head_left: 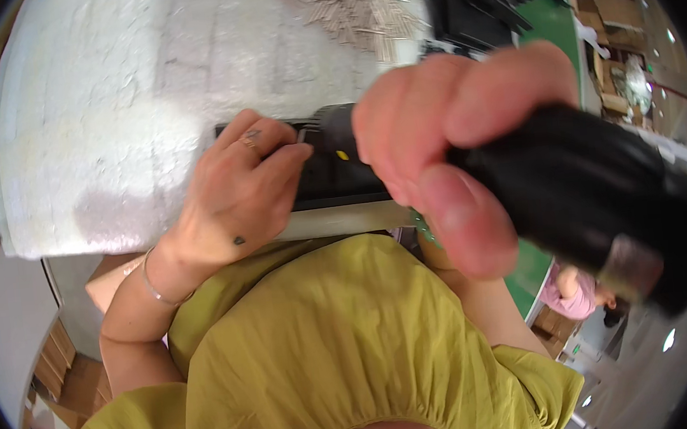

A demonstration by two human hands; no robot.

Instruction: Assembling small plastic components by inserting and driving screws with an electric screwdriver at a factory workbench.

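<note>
My right hand (468,136) is wrapped around a black power drill (588,182), large and blurred close to the camera. The drill's grey-black front end (337,128) points left, toward my left fingertips. My left hand (245,182) rests on a flat black part (340,183) along the table's near edge, thumb and fingers pinched together. A thin shiny sliver shows at those fingertips beside the drill's tip; whether it is a screw or the bit I cannot tell. My left palm and the drill hide much of the black part.
A heap of slim beige-grey pins (348,3) lies at the far side of the white-covered table (104,130). Several long black parts (473,12) are stacked at the far right. Cardboard boxes (609,7) stand beyond the green floor, and a person in pink (570,292) is at the right.
</note>
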